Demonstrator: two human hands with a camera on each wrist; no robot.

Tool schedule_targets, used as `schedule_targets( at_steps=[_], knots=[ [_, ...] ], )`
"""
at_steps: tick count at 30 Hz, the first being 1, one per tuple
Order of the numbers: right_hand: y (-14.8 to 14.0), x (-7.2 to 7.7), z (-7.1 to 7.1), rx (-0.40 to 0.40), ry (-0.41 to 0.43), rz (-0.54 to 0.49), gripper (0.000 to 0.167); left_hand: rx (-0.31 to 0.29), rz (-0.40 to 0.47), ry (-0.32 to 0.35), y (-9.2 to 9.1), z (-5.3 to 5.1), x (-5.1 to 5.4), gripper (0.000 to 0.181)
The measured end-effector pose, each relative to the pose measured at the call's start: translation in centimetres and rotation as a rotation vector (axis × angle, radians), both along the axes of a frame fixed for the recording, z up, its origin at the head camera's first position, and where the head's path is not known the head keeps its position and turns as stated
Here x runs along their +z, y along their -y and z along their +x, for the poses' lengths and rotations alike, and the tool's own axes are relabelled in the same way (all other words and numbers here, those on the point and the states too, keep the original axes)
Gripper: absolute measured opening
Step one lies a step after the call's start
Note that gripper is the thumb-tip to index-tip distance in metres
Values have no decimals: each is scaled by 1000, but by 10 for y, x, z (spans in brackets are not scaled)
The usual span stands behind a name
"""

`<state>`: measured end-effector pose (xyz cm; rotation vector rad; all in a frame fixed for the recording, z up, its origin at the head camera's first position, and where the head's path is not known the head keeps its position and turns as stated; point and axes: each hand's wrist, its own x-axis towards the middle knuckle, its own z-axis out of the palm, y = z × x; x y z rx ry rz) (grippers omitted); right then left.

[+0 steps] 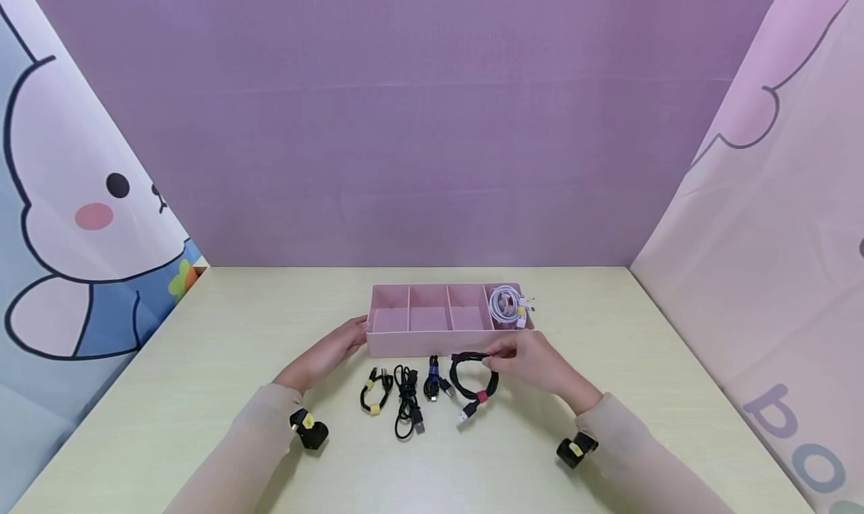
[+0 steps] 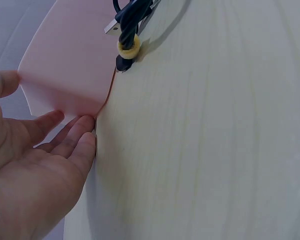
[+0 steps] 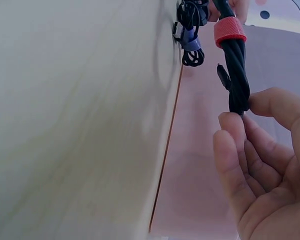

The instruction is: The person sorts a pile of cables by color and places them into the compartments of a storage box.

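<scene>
Where the table (image 1: 418, 476) comes nearest, it is pale, with faint wood lines. Next comes a row of black cords by the near side of a smooth pink box (image 1: 432, 344). On the left, a small twisted cord (image 1: 388, 385) has fuzzy yellow bands. Then come a long, bumpy bundle (image 1: 407, 401) and a short cord with a purple band (image 1: 433, 371).

On the right is the ring-shaped cord (image 3: 237, 70), black, with a woven red band (image 1: 481, 396) and a silver plug (image 1: 463, 416). The right hand (image 1: 525, 358) pinches its far right edge with thumb and finger. The left hand (image 1: 332, 353) is loose and spread, its fingertips touching the box's left end.

The box has four parts; the right one holds a coiled white cord (image 1: 495, 304). Far back hangs purple cloth (image 1: 418, 124). The cloth on the right (image 1: 736, 274) shows a round letter "o".
</scene>
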<state>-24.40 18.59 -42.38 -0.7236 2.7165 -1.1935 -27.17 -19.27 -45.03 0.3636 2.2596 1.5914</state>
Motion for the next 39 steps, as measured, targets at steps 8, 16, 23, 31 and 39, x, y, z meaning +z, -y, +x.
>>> schedule_targets(
  at_steps=[8, 16, 23, 31, 39],
  knots=[
    [2, 8, -3, -5, 1, -20, 15, 10, -18, 4, 0, 1, 0, 79],
    [5, 18, -8, -25, -8, -27, 15, 5, -9, 10, 0, 0, 0, 80],
    [7, 24, -13, -27, -47, -23, 16, -11, 11, 17, 1, -1, -1, 79],
    [10, 31, -19, -53, -68, -17, 15, -5, 4, 15, 0, -2, -1, 79],
    [13, 36, -23, -58, -81, -33, 14, -16, -1, 2, 0, 1, -1, 79]
  ],
)
